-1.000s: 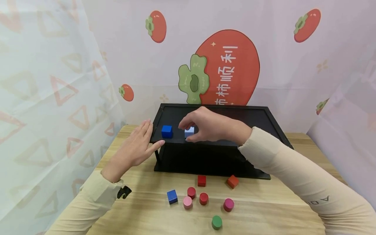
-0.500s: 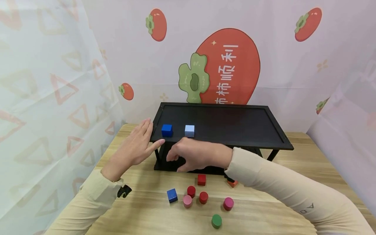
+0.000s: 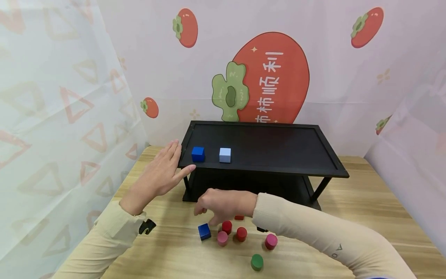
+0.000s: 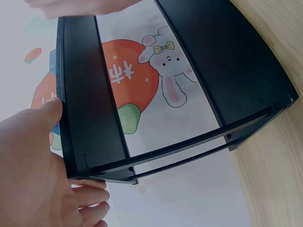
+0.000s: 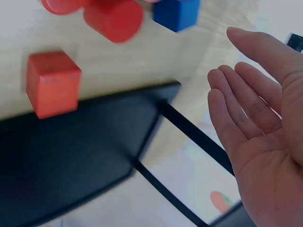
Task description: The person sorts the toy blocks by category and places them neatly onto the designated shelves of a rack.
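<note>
My left hand [image 3: 158,170] rests with straight fingers along the left edge of a two-tier black shelf [image 3: 275,147], its thumb at the front edge. The left wrist view shows the thumb [image 4: 49,113] against that edge. Holding nothing, my right hand [image 3: 221,203] hovers in front of the shelf, just above a blue cube [image 3: 204,232] on the table. Its thumb and fingers are spread apart, as the right wrist view shows, with the blue cube [image 5: 176,15] beyond the thumb tip. On the shelf top sit a bright blue cube [image 3: 198,154] and a light blue cube [image 3: 225,155].
Red cylinders [image 3: 241,234], a pink cylinder [image 3: 222,238], a magenta cylinder [image 3: 271,241] and a green cylinder [image 3: 257,262] stand on the wooden table [image 3: 167,248]. A red cube [image 5: 53,85] lies by the shelf base, mostly behind the right hand in the head view.
My right hand has drawn back from the light blue cube on the shelf top, coming down and toward me to the blue cube on the table. The left hand has stayed in place.
</note>
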Action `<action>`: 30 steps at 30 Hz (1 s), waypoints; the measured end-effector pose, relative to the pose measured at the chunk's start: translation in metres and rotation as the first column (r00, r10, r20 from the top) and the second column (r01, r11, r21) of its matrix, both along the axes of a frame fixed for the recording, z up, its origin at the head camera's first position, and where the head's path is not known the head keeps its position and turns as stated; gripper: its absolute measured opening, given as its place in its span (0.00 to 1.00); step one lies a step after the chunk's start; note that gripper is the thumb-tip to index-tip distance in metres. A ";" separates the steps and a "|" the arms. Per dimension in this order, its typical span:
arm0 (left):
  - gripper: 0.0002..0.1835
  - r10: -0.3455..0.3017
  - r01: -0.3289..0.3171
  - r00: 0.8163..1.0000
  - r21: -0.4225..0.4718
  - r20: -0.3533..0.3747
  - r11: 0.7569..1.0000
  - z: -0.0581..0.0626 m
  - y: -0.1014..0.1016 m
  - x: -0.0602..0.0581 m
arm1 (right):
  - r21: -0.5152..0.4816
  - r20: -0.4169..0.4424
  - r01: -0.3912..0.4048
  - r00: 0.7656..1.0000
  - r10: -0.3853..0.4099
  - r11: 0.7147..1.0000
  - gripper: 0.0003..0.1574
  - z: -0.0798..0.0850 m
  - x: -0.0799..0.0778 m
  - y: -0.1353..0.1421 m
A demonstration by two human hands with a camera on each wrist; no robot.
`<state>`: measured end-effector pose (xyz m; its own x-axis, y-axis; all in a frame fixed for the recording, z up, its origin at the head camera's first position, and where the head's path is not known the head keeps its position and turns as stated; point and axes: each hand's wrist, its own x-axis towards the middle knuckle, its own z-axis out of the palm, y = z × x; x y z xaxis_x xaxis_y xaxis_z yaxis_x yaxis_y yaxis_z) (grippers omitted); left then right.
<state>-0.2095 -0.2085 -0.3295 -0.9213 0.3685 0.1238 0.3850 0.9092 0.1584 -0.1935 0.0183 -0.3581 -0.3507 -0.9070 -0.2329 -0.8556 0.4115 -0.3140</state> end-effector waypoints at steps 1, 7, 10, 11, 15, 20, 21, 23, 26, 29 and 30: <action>0.51 0.000 0.000 1.000 0.001 0.000 1.000 0.000 0.000 0.000 | 0.002 0.009 0.000 1.000 0.000 1.000 0.27 -0.004 0.000 -0.001; 0.50 -0.002 0.002 1.000 0.003 0.004 1.000 0.001 0.000 0.001 | 0.015 0.057 0.016 0.998 -0.016 1.000 0.28 -0.023 0.000 -0.004; 0.50 -0.003 0.003 1.000 0.005 0.004 1.000 0.002 0.001 0.001 | 0.026 0.048 0.008 0.999 -0.009 1.000 0.27 -0.029 0.002 -0.006; 0.50 -0.003 0.003 1.000 0.005 0.004 1.000 0.002 0.001 0.001 | 0.030 0.043 0.003 0.999 -0.004 1.000 0.27 -0.031 0.002 -0.006; 0.50 -0.004 0.004 1.000 0.007 0.004 1.000 0.002 0.000 0.001 | 0.055 0.014 -0.017 1.000 0.016 0.998 0.27 -0.038 0.004 -0.008; 0.50 -0.004 0.004 1.000 0.010 0.000 1.000 0.001 0.000 0.001 | 0.079 -0.015 -0.036 0.999 0.037 0.996 0.26 -0.044 0.004 -0.010; 0.50 -0.006 0.006 1.000 0.009 -0.001 1.000 0.001 0.000 0.001 | 0.081 -0.017 -0.038 0.999 0.039 0.996 0.26 -0.045 0.004 -0.011; 0.50 -0.007 0.007 1.000 0.007 -0.002 1.000 0.001 0.000 0.001 | 0.084 -0.014 -0.039 0.999 0.040 0.996 0.25 -0.045 0.004 -0.011; 0.50 -0.007 0.007 1.000 0.003 -0.001 1.000 0.001 0.000 0.002 | 0.089 -0.004 -0.028 1.000 0.029 0.996 0.25 -0.043 0.003 -0.011; 0.50 -0.009 0.009 1.000 0.003 -0.004 1.000 0.001 0.000 0.002 | 0.093 0.007 -0.012 1.000 0.012 0.996 0.25 -0.038 0.002 -0.011; 0.50 -0.009 0.009 1.000 0.004 -0.004 1.000 0.001 0.000 0.002 | 0.091 0.011 -0.010 1.000 0.009 0.996 0.25 -0.036 0.002 -0.010</action>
